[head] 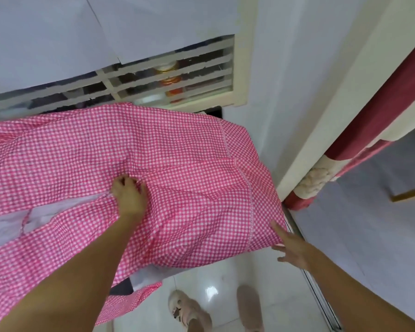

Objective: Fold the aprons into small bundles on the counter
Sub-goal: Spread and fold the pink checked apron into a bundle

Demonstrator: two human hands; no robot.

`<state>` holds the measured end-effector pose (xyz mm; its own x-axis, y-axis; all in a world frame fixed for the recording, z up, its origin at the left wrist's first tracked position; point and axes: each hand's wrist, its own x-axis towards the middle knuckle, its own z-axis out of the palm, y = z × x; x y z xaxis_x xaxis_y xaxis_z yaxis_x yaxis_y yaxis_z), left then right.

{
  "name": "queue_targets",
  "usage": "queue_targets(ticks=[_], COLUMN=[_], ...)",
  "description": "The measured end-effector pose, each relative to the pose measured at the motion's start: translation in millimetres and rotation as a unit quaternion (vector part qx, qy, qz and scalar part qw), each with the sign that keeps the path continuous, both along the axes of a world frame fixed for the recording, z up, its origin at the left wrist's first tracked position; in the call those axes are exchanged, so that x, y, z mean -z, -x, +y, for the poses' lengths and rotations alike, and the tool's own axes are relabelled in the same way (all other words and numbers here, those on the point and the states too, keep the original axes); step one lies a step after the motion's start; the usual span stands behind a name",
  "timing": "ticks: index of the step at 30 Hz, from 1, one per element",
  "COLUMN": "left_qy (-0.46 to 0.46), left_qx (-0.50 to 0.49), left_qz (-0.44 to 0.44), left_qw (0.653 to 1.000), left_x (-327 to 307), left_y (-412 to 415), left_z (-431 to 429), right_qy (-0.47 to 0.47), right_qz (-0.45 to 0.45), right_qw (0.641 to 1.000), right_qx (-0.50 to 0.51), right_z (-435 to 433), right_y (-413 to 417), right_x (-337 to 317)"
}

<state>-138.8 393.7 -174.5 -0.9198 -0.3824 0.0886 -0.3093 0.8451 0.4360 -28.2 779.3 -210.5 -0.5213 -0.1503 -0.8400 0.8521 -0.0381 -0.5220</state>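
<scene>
A pink-and-white gingham apron (pixel 182 183) lies spread over the white counter (pixel 7 228), covering most of it and hanging over its front and right edges. My left hand (pixel 128 194) is on the middle of the apron with its fingers curled into a fold of the cloth. My right hand (pixel 291 248) has its fingers spread at the apron's lower right corner, the fingertips touching the hem where it hangs past the counter.
A cabinet with slatted glass doors (pixel 173 75) stands behind the counter, jars visible inside. A white door frame (pixel 321 121) and a red-and-cream cloth (pixel 379 121) are on the right. My slippered feet (pixel 189 312) stand on glossy white floor tiles below.
</scene>
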Motion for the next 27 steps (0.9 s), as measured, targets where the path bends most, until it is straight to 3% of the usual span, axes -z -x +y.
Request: queue_targets(ticks=[3,6,9,13,17,20,23,25,27], left_qy=[-0.001,-0.002,-0.018,-0.079,-0.109,-0.112,-0.107,-0.083,-0.073], left_qx=[0.006,0.007,-0.009,-0.03,-0.016,-0.013,-0.009,0.009,0.023], left_qz=[-0.003,-0.007,-0.017,-0.021,-0.037,-0.049,-0.046,-0.036,-0.034], left_qw=[1.0,1.0,1.0,0.996,0.993,0.992,0.993,0.996,0.997], left_x=[3.8,4.3,3.1,-0.8,-3.7,2.6,-5.0,-9.2,-9.8], left_y=[1.6,1.0,2.0,1.5,1.0,4.5,7.6,8.9,9.6], left_z=[-3.3,-4.5,-2.7,-0.2,-2.4,-7.4,-5.0,-2.7,-3.5], right_qy=[0.048,0.05,-0.018,-0.085,-0.187,-0.21,-0.322,-0.424,-0.419], right_qz=[0.023,0.049,0.074,0.064,0.08,0.077,0.146,0.222,0.343], right_qw=[0.998,0.997,0.996,0.992,0.97,0.963,0.908,0.862,0.824], right_qx=[0.042,0.022,-0.048,-0.063,-0.13,-0.152,-0.226,-0.164,-0.165], right_z=[0.1,0.4,7.9,50.3,103.3,108.6,81.8,50.2,-0.2], right_y=[-7.7,1.3,9.9,23.9,32.8,36.8,44.0,49.6,56.2], right_x=[15.2,9.9,-5.5,-27.0,-49.1,-56.5,-56.3,-55.3,-61.0])
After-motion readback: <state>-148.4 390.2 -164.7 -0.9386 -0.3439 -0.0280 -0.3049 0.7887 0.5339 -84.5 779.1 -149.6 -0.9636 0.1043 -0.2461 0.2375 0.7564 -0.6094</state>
